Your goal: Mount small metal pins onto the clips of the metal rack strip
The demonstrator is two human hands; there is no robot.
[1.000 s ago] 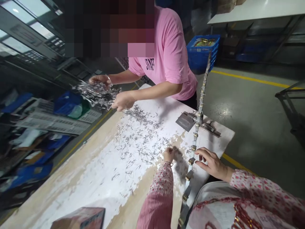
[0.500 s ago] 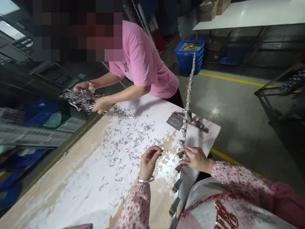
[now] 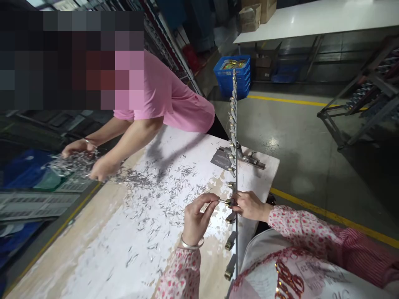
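Pinching a thin silver metal sliver in the left hand, its tip just beside a gold-coloured metal clip grasped by the right hand. Sliver seems light, stiff, likely slippery; best held near its end.

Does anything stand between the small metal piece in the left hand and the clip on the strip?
Nothing visible does: the small metal piece pinched in the left hand reaches the brass-coloured clip on the upright strip. The right hand sits on the clip's other side.
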